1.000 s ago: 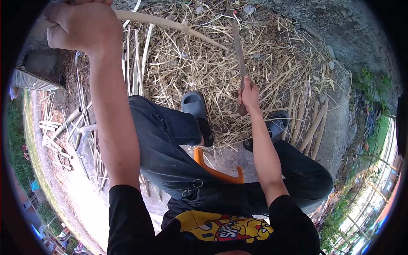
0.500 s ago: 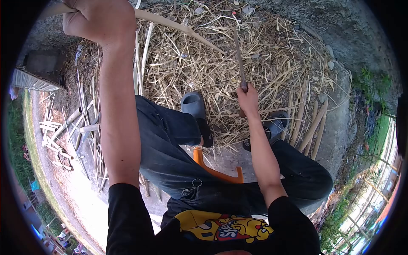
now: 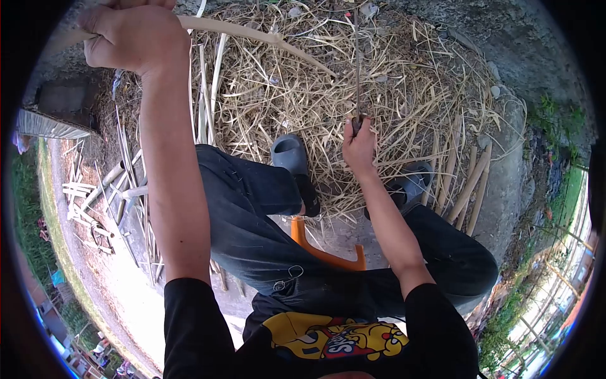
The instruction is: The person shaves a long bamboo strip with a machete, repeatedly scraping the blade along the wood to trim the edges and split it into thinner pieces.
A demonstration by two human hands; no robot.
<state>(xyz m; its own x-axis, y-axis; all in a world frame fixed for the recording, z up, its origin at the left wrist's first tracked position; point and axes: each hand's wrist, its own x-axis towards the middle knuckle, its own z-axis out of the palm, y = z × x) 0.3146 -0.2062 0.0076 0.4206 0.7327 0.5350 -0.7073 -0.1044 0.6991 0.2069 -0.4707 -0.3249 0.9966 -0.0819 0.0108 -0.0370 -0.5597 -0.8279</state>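
At the upper left, my left hand [image 3: 136, 39] is closed around a long bamboo strip [image 3: 243, 30]. The strip passes through the fist and slopes right, its thin end over the shavings. Around a dark handle, my right hand [image 3: 360, 150] is closed near the middle of the view. A long, narrow-bladed knife [image 3: 358, 69] extends from that hand, pointing away from me, its blade seen nearly edge-on. The blade and the strip's thin end appear close together, with a small gap between them in this view.
Pale bamboo shavings [image 3: 303, 95] cover the ground between my feet, which wear grey clogs [image 3: 289, 153]. An orange stool [image 3: 334, 258] is under me. Bamboo poles [image 3: 472, 186] lie at right, with more bamboo pieces [image 3: 120, 183] at left. A rough wall [image 3: 530, 57] stands at upper right.
My right hand has shifted slightly left and away from me, and the knife blade has turned more upright in view. My left hand has moved a little left with the bamboo strip.
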